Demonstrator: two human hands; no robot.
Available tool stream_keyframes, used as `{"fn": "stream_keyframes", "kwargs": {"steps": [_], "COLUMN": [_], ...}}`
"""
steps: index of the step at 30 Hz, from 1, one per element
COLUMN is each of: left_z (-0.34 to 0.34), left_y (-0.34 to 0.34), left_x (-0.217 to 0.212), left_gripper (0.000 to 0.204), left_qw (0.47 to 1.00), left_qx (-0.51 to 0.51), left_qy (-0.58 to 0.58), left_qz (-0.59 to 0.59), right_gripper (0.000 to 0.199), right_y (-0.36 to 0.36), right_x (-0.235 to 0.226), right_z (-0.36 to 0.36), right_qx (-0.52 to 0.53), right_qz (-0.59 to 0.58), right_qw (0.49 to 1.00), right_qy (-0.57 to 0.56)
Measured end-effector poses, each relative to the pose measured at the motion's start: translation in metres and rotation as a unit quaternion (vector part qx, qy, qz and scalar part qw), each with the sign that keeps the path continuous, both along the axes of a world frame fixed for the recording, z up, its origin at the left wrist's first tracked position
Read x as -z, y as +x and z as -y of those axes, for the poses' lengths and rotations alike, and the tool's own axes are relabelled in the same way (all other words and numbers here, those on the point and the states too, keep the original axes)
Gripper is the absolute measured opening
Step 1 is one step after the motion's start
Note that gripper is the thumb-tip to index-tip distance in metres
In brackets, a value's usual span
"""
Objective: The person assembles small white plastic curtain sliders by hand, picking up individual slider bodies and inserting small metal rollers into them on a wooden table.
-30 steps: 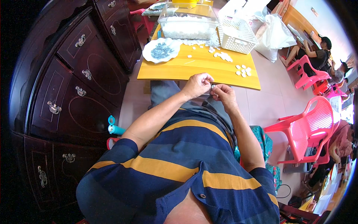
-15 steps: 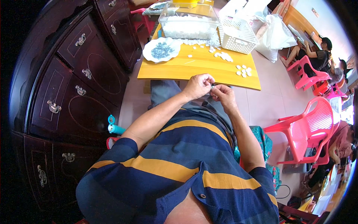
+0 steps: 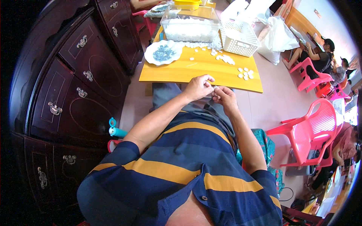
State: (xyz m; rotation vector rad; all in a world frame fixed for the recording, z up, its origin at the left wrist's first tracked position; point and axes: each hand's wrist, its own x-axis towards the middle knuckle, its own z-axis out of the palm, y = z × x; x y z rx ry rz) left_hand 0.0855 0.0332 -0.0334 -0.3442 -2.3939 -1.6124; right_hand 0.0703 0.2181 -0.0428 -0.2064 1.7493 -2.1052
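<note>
Over my lap, just off the near edge of the yellow table (image 3: 169, 73), my left hand (image 3: 199, 88) and my right hand (image 3: 225, 96) meet fingertip to fingertip. Both are closed in a pinch. A small white piece (image 3: 215, 87) shows at the right fingertips; its exact kind is too small to make out. Whatever the left fingers pinch is hidden by them. On the table ahead lie loose white round pieces (image 3: 246, 72), and a scalloped white plate (image 3: 151, 46) carries a heap of small blue-grey bits (image 3: 163, 53).
Behind the plate stands a clear plastic bin (image 3: 190, 28) of white pieces, beside a white perforated basket (image 3: 240, 39) and white bags (image 3: 277, 39). A dark drawer cabinet (image 3: 75, 98) lines my left. To the right are a pink chair (image 3: 313, 132) and several seated people.
My fingers have shifted slightly at the pinch; a dark spot showed between them before, and now a white piece shows there. The objects on the table stay as they were.
</note>
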Motion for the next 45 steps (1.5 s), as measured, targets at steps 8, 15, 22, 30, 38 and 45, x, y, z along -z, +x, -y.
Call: {"fn": "stream_keyframes", "kwargs": {"steps": [8,15,22,30,38,45], "left_z": [-0.006,-0.02,-0.023,-0.023,-0.012,-0.01], "left_y": [0.004,0.013,0.016,0.014,0.002,0.003], "left_x": [-0.002,-0.001,-0.005,-0.006,0.001,-0.001], "left_gripper": [0.022,0.018,0.015,0.008,0.003,0.008], "left_qw": [0.999,0.999,0.985,0.991,0.994,0.988], "left_qx": [-0.044,-0.035,-0.077,-0.077,-0.046,-0.001], "left_qy": [-0.017,-0.034,-0.063,-0.008,0.087,0.149], "left_qz": [-0.012,-0.024,-0.14,-0.106,-0.044,-0.032], "right_gripper": [0.016,0.017,0.017,0.019,0.017,0.016], "right_y": [0.0,0.005,0.011,0.011,0.004,0.004], "right_x": [-0.006,0.004,0.003,-0.001,-0.002,-0.001], "right_z": [-0.002,0.009,0.013,0.014,0.005,0.003], "right_qx": [0.04,0.075,0.082,0.091,0.105,0.1], "right_qz": [0.058,-0.007,-0.019,0.027,0.069,0.073], "right_qw": [0.995,0.994,0.992,0.991,0.985,0.984], "right_qy": [-0.07,-0.076,-0.098,-0.092,-0.12,-0.126]}}
